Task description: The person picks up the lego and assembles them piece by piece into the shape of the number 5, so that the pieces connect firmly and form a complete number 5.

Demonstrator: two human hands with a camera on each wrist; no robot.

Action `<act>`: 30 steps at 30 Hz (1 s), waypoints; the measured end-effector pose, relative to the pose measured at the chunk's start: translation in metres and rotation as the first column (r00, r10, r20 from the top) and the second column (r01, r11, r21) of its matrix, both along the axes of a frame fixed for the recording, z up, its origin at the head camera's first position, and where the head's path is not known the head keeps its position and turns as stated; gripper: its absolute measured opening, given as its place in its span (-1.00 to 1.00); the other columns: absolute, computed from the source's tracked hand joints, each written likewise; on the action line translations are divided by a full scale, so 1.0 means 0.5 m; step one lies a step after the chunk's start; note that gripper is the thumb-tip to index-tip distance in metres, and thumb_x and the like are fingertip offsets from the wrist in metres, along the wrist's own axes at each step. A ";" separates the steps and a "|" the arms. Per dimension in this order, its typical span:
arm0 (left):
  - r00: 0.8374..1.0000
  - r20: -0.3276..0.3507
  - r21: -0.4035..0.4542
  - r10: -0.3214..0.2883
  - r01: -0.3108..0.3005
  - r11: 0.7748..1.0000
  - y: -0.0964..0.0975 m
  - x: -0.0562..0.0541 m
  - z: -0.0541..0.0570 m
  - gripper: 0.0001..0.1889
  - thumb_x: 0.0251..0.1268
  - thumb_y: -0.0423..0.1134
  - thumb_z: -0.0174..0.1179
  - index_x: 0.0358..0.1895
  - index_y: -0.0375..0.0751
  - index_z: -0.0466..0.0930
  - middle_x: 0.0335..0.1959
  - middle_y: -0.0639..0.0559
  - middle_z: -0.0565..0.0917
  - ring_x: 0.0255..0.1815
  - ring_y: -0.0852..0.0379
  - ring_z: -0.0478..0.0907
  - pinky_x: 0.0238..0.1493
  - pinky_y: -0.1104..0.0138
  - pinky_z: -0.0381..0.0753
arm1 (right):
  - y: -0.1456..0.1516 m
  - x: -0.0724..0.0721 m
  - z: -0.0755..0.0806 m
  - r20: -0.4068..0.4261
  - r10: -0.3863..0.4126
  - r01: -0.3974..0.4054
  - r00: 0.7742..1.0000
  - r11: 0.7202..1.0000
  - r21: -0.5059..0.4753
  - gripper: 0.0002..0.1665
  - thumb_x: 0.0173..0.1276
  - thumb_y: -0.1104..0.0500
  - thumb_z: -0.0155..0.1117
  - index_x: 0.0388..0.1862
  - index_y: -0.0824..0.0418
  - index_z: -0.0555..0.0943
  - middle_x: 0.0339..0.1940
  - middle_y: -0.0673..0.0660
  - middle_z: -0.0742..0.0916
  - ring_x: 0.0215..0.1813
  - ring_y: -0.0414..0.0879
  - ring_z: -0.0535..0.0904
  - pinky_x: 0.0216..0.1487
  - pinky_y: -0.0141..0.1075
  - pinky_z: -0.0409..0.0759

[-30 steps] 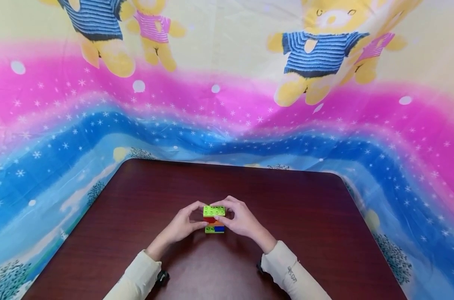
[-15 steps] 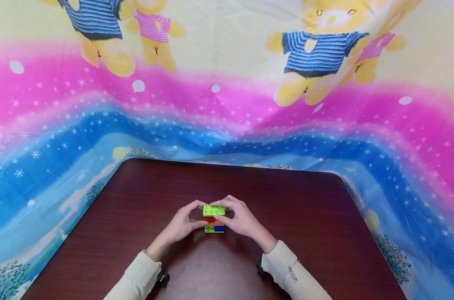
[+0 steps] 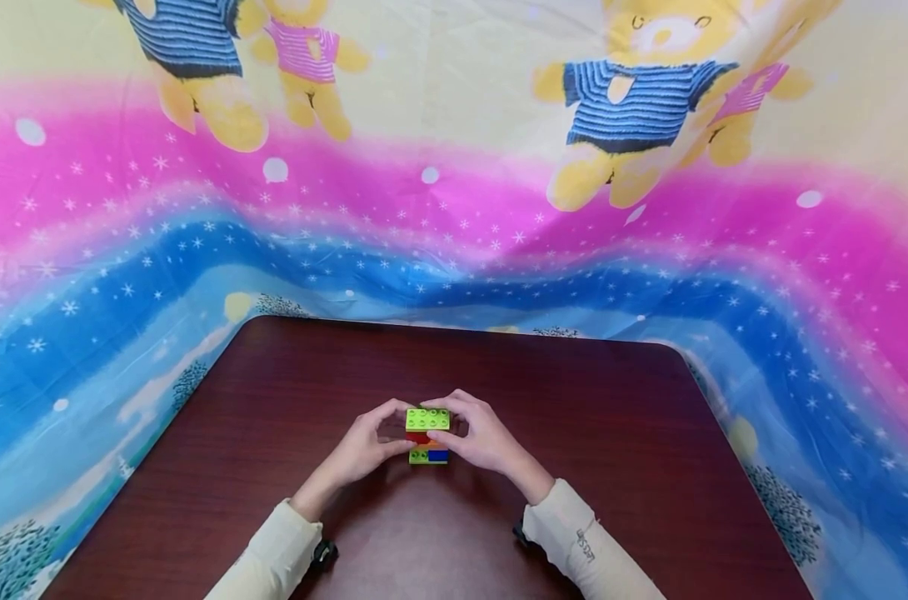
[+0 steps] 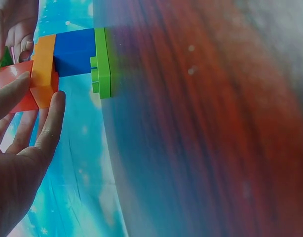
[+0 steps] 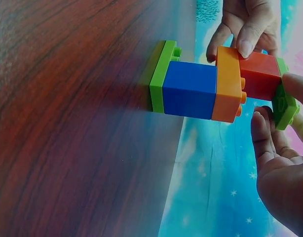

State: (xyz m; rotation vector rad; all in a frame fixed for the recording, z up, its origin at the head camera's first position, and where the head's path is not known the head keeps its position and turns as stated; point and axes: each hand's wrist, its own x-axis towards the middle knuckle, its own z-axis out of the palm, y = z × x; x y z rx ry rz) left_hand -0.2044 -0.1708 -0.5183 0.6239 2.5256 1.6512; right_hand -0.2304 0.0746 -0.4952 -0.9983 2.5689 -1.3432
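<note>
A stack of toy building bricks stands on the table in front of me. Its lower green plate (image 5: 159, 86) carries a blue brick (image 5: 189, 90) at one end, with bare studs at the other. Above the blue one lies an orange brick (image 5: 226, 84), then a red brick (image 5: 260, 75), and a second green plate (image 3: 427, 419) tops the stack. My left hand (image 3: 360, 446) grips the red brick, thumb on the near face and fingers behind. With thumb and fingers, my right hand (image 3: 484, 437) holds the upper green plate, whose one end overhangs the red brick.
The dark brown wooden table (image 3: 574, 417) has rounded far corners. A printed cloth (image 3: 454, 225) with bears and snowflakes hangs behind and along both sides. Black wrist straps (image 3: 324, 554) show at the cuffs of light sleeves (image 3: 270, 550).
</note>
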 end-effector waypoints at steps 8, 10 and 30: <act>1.000 -0.008 -0.002 -0.002 0.002 1.000 -0.001 -0.001 -0.001 -0.52 0.28 -0.32 0.44 0.20 0.15 0.53 0.10 0.05 0.69 0.18 -0.10 0.65 0.12 0.10 0.75 | 0.010 0.003 0.004 0.017 -0.006 0.006 1.000 1.000 0.012 -0.34 0.36 0.06 0.51 0.42 0.03 0.56 -0.06 -0.07 0.64 -0.20 -0.07 0.62 -0.16 -0.26 0.73; 1.000 -0.008 0.000 -0.002 0.002 1.000 -0.001 -0.001 -0.001 -0.52 0.28 -0.32 0.44 0.20 0.15 0.53 0.10 0.04 0.69 0.18 -0.11 0.65 0.11 0.10 0.75 | 0.014 0.003 0.004 0.018 -0.009 0.008 1.000 1.000 0.013 -0.33 0.36 0.06 0.51 0.43 0.03 0.55 -0.07 -0.05 0.64 -0.20 -0.12 0.61 -0.16 -0.29 0.73; 1.000 0.018 -0.020 0.014 -0.013 1.000 0.001 0.002 0.002 -0.52 0.28 -0.34 0.44 0.20 0.16 0.54 0.10 0.08 0.69 0.16 0.01 0.66 0.11 0.18 0.75 | 0.043 0.009 -0.045 0.161 -0.030 0.013 0.986 0.994 0.106 -0.35 0.38 -0.04 0.48 0.39 0.03 0.51 0.13 -0.02 0.64 0.16 -0.09 0.67 0.19 -0.18 0.72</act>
